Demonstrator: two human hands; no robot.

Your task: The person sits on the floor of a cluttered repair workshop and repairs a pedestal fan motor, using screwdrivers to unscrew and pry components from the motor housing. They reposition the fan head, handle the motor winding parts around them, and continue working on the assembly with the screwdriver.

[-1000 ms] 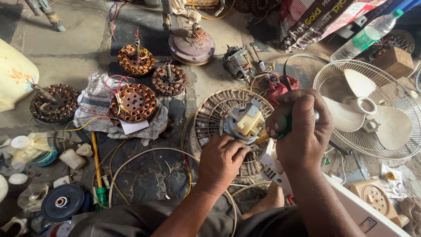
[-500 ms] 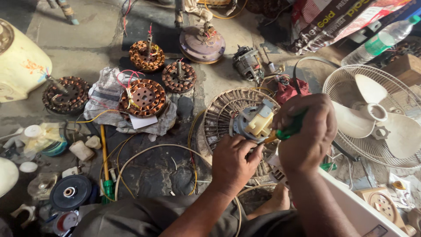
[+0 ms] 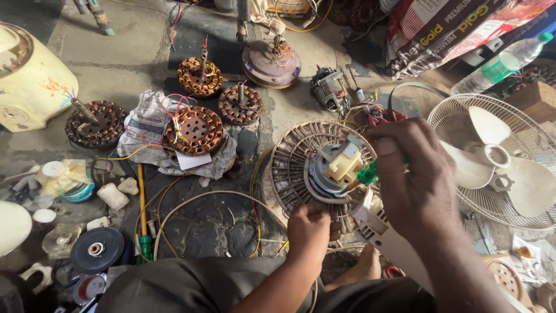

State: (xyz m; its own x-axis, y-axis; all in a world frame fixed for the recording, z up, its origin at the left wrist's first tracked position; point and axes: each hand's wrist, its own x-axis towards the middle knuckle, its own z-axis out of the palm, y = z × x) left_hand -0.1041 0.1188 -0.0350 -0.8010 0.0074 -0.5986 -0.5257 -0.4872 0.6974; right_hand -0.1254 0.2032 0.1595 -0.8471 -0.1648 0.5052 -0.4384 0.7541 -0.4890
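A grey fan motor with a cream plastic box on top sits in a round rear fan guard, propped on a white fan body. My right hand is shut on a green-handled screwdriver whose tip meets the cream box. Below the motor, my left hand grips the lower edge of the guard and motor.
Several copper-wound stators lie on the floor at left, one on crumpled paper. A fan with white blades in a wire cage sits at right, a clear bottle beyond it. A cream casing, wires and small parts lie at left.
The view has shifted slightly; my right hand with the screwdriver has stayed at the motor's cream box, and my left hand keeps its hold below the motor.
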